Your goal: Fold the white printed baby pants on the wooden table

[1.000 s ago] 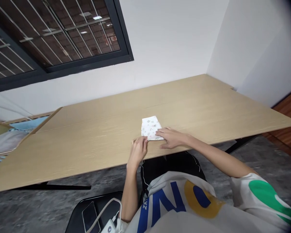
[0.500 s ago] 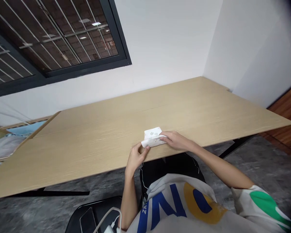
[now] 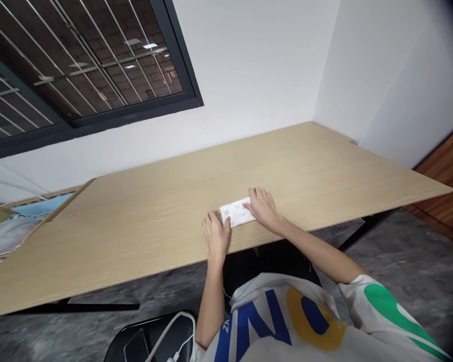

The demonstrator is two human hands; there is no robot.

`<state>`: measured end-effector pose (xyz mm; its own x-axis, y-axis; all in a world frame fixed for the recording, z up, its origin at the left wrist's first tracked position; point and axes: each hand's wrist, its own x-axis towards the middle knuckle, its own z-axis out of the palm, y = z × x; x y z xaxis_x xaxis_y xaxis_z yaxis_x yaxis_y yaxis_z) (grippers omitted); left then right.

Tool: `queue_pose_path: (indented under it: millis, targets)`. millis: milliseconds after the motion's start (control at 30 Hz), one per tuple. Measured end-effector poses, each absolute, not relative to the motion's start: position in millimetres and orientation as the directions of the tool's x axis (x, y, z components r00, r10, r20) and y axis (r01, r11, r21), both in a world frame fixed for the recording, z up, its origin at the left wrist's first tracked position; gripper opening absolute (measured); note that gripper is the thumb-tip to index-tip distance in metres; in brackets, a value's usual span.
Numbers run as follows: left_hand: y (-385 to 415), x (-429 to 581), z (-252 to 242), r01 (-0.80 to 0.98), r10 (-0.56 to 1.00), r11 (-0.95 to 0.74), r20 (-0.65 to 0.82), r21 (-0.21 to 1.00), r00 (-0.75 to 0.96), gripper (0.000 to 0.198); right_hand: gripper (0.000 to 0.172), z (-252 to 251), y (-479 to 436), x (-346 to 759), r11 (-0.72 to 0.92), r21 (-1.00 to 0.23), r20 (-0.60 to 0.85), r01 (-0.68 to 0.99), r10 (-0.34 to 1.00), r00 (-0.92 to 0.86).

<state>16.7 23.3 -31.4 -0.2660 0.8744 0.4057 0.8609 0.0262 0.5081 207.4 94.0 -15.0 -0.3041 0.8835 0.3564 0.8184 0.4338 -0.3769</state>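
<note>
A small white cloth (image 3: 236, 212) with a scattered print lies folded into a flat rectangle on the table, near its front edge. My left hand (image 3: 216, 233) grips the left end, thumb on the near corner and fingers bent round the side. At the other end, my right hand (image 3: 263, 207) has its thumb on the top face, with the fingers reaching past the far right corner. The right end of the cloth is partly hidden under that hand.
The wooden table (image 3: 154, 216) stretches to both sides. A box (image 3: 26, 216) with blue and white contents is at the left. Close to my left arm stands a black chair (image 3: 136, 332) holding a phone (image 3: 136, 347) and a white cable (image 3: 169, 324). A barred window (image 3: 117, 55) is above.
The flap that stood up behind the roll is folded over, and the cloth now lies flat. My right hand has moved up and round the right end; my left hand has turned more upright.
</note>
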Motion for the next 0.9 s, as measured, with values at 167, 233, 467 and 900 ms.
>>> queue_pose_path:
  millis: [167,233,467,900]
  targets:
    - [26,31,-40,0.903,0.895,-0.279,0.430,0.326,0.122,0.054,0.054,-24,82,201,0.791,-0.292,0.486,0.537,0.606,-0.629]
    - [28,36,-43,0.910,0.936,-0.257,0.318,0.324,0.150,0.059,0.060,-32,81,201,0.819,-0.285,0.456,0.498,0.573,-0.681]
    - [22,23,-45,0.946,0.986,-0.098,0.160,0.310,0.050,0.069,0.072,-51,89,225,0.733,-0.322,0.302,0.599,0.680,-0.668]
    - [21,5,-27,0.897,0.947,-0.278,0.255,0.344,0.196,0.070,0.086,-30,105,252,0.788,-0.358,0.241,0.501,0.597,-0.765]
